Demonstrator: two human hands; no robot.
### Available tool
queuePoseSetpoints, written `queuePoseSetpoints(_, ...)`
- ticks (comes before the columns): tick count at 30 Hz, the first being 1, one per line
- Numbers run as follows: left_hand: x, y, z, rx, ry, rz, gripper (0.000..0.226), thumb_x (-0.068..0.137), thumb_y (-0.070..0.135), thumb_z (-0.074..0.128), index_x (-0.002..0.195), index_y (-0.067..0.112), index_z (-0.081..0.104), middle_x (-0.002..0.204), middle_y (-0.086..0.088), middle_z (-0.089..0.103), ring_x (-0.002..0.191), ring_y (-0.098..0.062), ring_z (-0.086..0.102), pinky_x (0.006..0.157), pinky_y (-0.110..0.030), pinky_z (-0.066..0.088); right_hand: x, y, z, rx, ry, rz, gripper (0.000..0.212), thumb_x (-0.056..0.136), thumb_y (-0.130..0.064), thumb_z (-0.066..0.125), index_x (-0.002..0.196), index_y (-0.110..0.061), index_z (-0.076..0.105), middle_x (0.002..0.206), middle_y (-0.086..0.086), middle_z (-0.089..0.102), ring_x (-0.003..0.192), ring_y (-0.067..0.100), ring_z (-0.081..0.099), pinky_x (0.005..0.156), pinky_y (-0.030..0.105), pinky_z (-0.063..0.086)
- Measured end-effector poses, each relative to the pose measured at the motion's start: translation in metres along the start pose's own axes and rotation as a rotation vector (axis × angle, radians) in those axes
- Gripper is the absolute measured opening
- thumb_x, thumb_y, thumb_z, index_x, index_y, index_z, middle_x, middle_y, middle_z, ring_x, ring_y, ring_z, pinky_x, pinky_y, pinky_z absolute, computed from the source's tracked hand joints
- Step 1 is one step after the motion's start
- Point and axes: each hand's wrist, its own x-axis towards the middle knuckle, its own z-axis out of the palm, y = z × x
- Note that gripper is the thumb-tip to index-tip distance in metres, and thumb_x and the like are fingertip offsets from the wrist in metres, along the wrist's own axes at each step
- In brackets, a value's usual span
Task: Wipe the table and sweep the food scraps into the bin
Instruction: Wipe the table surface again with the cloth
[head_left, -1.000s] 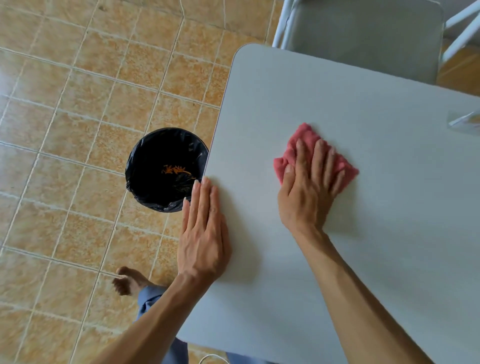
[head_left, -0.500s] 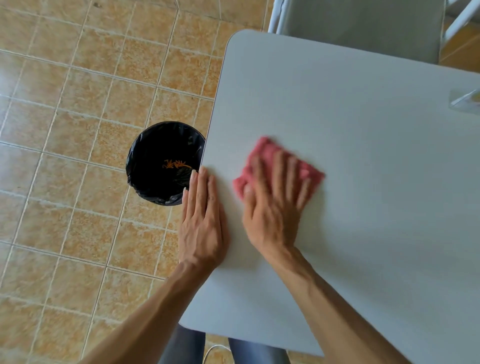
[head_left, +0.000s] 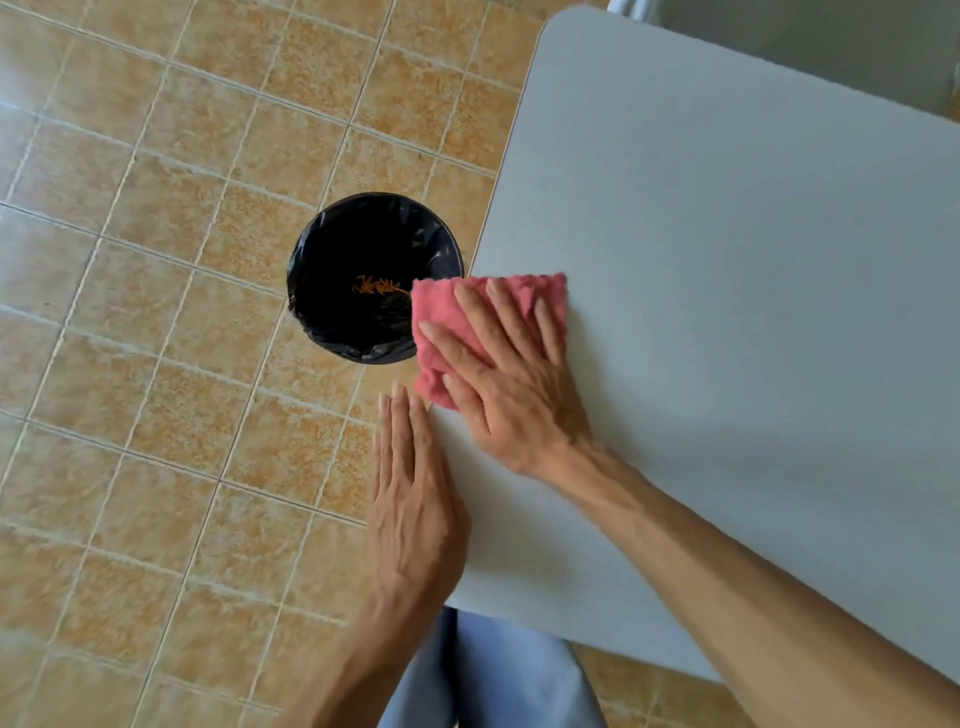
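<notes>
Pink cloth (head_left: 447, 317), one piece, lies under the flat, spread right hand (head_left: 511, 387) at the surface (head_left: 727, 312) edge, overhanging it. Left hand (head_left: 413, 499), open and holding nothing, sits flat alongside that edge. One black-lined bin (head_left: 322, 260) on the tiled floor (head_left: 130, 364) holds orange scraps (head_left: 376, 286).

Table (head_left: 727, 270): smooth, matt, pale grey top, looking like laminate, with a thin lighter edge band. Cloth (head_left: 441, 312), lying over the table's left edge: pink, napped fabric with a fuzzy, slightly scalloped hem. Bin (head_left: 322, 260), on the floor just left of the table: lined with thin black plastic film, crinkled and glossy at the rim; orange shreds (head_left: 379, 287) lie inside. Floor (head_left: 156, 364), left of the table: mottled orange-beige tiles with a faint sheen and pale grout lines. Below the table's near edge, a soft blue-grey woven garment (head_left: 493, 675).
</notes>
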Motion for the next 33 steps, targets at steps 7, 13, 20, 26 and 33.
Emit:
queuePoseSetpoints(7,-0.010,-0.002,0.008,-0.047,0.004,-0.037,0.065,0.090,-0.005,0.030,0.153,-0.003,0.015,0.164,-0.017,0.012,0.153,-0.027,0.006,0.121,-0.045,0.019,-0.022,0.021,0.000,-0.113,0.217,0.739,0.049,0.106,-0.040,0.036,0.153,-0.028,0.043,0.164,0.008,0.035,0.152,0.032,0.030,0.123,0.058,0.019)
queuePoseSetpoints(13,-0.010,-0.005,0.006,-0.061,-0.020,-0.027,0.063,0.094,0.001,0.033,0.154,0.001,0.014,0.164,-0.012,0.011,0.153,-0.022,0.006,0.121,-0.037,0.015,-0.043,-0.014,-0.005,-0.036,-0.046,0.089,0.051,0.106,-0.045,0.030,0.156,-0.037,0.034,0.169,0.003,0.022,0.157,0.026,0.015,0.125,0.057,0.012)
queuePoseSetpoints(20,-0.018,-0.008,0.010,-0.015,0.008,0.005,0.066,0.090,0.000,0.029,0.154,-0.001,0.011,0.163,-0.017,0.014,0.153,-0.027,0.007,0.121,-0.039,0.013,-0.031,0.001,0.010,-0.139,0.315,0.994,0.049,0.104,-0.041,0.037,0.151,-0.030,0.047,0.161,0.010,0.039,0.150,0.034,0.035,0.119,0.062,0.023)
queuePoseSetpoints(26,0.005,0.004,-0.001,0.014,0.013,0.167,0.085,0.072,-0.009,0.030,0.154,-0.001,0.009,0.164,-0.017,0.003,0.153,-0.029,-0.003,0.123,-0.044,0.003,-0.017,0.035,-0.008,-0.129,-0.059,0.093,0.055,0.103,-0.055,0.027,0.156,-0.043,0.030,0.169,0.000,0.021,0.157,0.026,0.018,0.123,0.060,0.015)
queuePoseSetpoints(33,0.032,0.027,0.021,0.047,-0.041,0.318,0.062,0.093,0.006,0.037,0.153,-0.002,0.022,0.163,-0.018,0.015,0.152,-0.029,0.007,0.123,-0.047,0.010,0.015,0.029,-0.003,-0.042,0.100,0.658,0.057,0.100,-0.051,0.026,0.156,-0.038,0.033,0.169,0.007,0.021,0.156,0.032,0.016,0.121,0.061,0.004)
